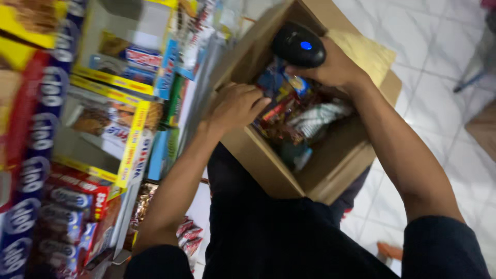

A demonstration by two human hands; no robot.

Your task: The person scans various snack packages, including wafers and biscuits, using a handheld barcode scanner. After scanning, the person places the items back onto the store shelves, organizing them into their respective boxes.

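Observation:
An open brown cardboard box (268,155) sits in front of me, holding several snack packets (289,111) in red, blue and white wrappers. My left hand (235,106) reaches over the box's near-left rim, fingers curled among the packets; whether it grips one I cannot tell. My right hand (336,67) hovers above the box's far side, closed around a black handheld scanner (298,45) with a blue light on top. The scanner points down toward the packets.
Shelves (129,85) at the left hold yellow-edged display cartons of biscuits and wrapped snacks. Red and blue packs (67,201) are stacked at lower left. White tiled floor (444,57) lies to the right. My dark trousers (268,232) fill the lower middle.

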